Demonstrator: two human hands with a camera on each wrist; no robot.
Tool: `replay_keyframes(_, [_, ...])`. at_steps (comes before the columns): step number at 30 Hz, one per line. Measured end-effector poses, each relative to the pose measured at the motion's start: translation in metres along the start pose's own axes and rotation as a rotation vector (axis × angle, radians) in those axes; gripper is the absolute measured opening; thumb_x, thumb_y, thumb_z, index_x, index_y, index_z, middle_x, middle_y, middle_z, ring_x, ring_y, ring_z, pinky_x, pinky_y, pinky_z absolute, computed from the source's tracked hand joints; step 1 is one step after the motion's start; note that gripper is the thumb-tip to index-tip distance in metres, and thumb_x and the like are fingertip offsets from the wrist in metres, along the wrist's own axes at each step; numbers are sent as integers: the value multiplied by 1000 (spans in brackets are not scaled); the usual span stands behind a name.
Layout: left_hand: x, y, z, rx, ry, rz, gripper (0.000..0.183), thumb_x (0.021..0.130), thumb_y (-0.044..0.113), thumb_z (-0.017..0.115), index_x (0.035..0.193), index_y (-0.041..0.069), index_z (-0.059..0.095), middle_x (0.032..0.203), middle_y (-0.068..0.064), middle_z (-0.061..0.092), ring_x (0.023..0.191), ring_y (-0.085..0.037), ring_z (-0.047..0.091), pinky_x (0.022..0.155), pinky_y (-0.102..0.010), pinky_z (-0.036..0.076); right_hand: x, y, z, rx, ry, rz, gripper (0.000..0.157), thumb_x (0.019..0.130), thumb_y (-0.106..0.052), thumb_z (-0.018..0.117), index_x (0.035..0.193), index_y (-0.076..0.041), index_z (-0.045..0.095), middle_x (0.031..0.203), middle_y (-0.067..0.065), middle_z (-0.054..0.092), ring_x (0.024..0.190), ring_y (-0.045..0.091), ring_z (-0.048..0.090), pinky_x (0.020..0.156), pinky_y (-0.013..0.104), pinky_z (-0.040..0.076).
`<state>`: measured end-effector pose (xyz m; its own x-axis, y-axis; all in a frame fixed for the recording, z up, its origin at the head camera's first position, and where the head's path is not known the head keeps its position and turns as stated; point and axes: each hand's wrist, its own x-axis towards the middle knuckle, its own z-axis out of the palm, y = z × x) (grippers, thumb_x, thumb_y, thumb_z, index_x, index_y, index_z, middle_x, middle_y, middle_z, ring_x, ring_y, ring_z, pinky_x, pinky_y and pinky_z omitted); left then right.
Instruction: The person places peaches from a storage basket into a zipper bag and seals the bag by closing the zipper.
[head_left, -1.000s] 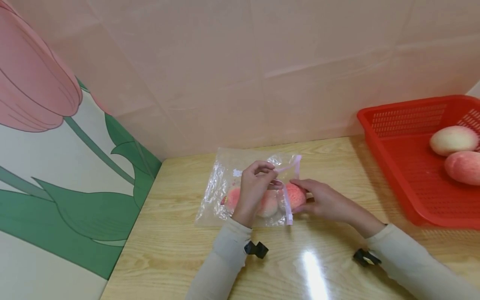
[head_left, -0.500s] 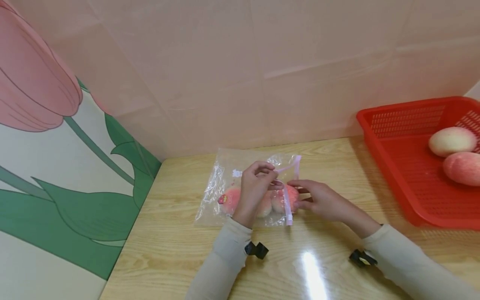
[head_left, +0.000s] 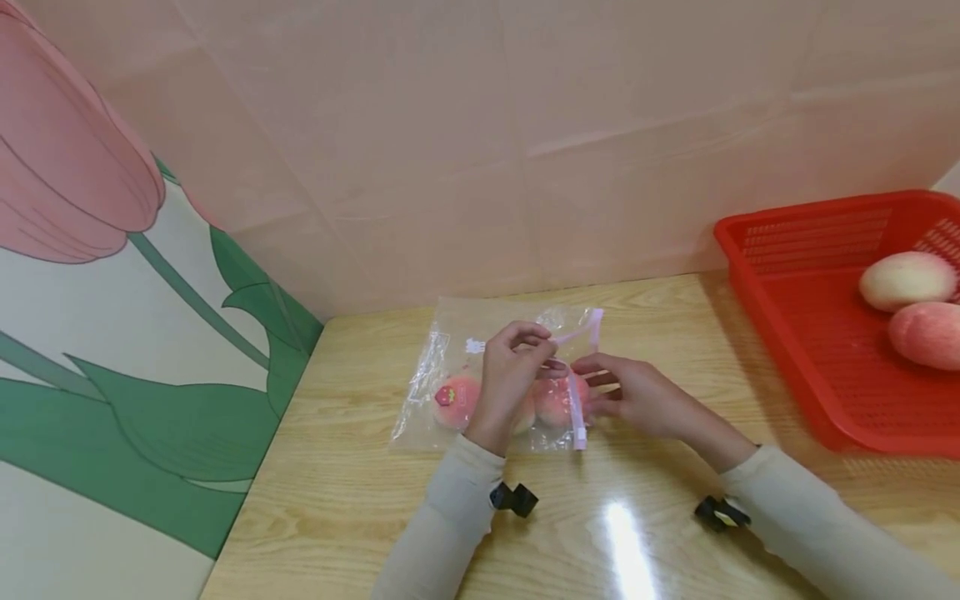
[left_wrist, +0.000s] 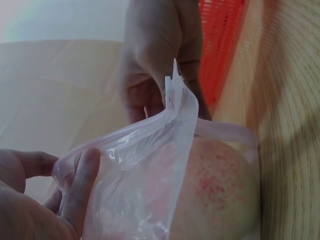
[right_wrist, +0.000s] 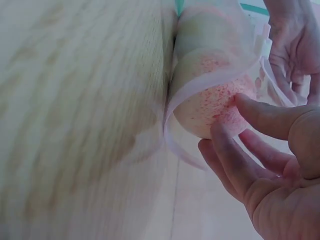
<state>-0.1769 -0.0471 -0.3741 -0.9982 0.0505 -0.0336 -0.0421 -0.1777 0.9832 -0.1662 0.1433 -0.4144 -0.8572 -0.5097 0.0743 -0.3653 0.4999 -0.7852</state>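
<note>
A clear zip bag (head_left: 420, 417) with a pale pink zip strip (head_left: 576, 400) lies on the wooden table, its mouth facing right. Thumb and fingers of my left hand (head_left: 510, 371) pinch the upper edge of that mouth and hold it up. Inside, a pink peach with a red sticker (head_left: 446, 396) lies toward the left; another is partly hidden behind my left wrist. Just within the mouth sits a speckled peach (right_wrist: 215, 95). My right hand (head_left: 637, 400) has its fingertips against this peach's outer end, the fingers extended rather than wrapped around it.
A red plastic basket (head_left: 817, 375) stands at the right, holding a pale peach (head_left: 907, 281) and a pinker peach (head_left: 930, 335). Behind the table (head_left: 322, 500) rises a pink-covered wall (head_left: 450, 167); a tulip-patterned panel (head_left: 180, 375) borders the left side.
The speckled peach has moved left into the bag, with my right hand following it. The peaches inside have shifted left and the stickered one has turned. My left hand stays at the edge.
</note>
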Motion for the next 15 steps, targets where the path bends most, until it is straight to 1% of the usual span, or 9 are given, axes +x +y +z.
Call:
replay_keyframes(2, [0, 1, 0, -2, 1, -5, 25, 88, -5, 64, 110, -15, 57, 80, -4, 57, 57, -16, 68, 58, -30, 64, 1, -1, 2, 4, -2, -1, 50, 86, -4, 75, 132, -1, 56, 130, 23, 62, 113, 40, 67, 86, 39, 63])
replay_keyframes(4, [0, 1, -1, -1, 8, -11, 23, 89, -4, 64, 109, -14, 58, 81, -4, 56, 59, -16, 68, 59, -30, 64, 2, -2, 3, 12, -8, 7, 48, 87, -5, 74, 132, -1, 57, 130, 23, 63, 112, 39, 67, 86, 38, 63])
replay_keyframes(8, [0, 2, -2, -3, 17, -9, 21, 89, -4, 64, 107, -13, 59, 81, -5, 57, 59, -16, 68, 61, -33, 65, 1, 1, 4, 18, -14, 29, 46, 88, -5, 73, 132, -3, 58, 128, 22, 63, 110, 36, 69, 84, 36, 64])
replay_keyframes(12, [1, 4, -2, -6, 15, 2, 17, 89, -6, 63, 104, -12, 59, 79, -4, 58, 58, -16, 67, 61, -34, 65, 0, 2, 3, 22, 1, 39, 43, 87, -5, 74, 128, -4, 60, 113, 16, 67, 99, 29, 71, 78, 32, 64])
replay_keyframes(15, [1, 4, -2, -7, 18, 6, 17, 88, -6, 63, 104, -11, 60, 78, -4, 59, 57, -16, 68, 60, -33, 65, -2, -1, 3, 41, 10, 43, 42, 86, -6, 75, 125, -3, 59, 105, 13, 68, 94, 24, 70, 77, 31, 63])
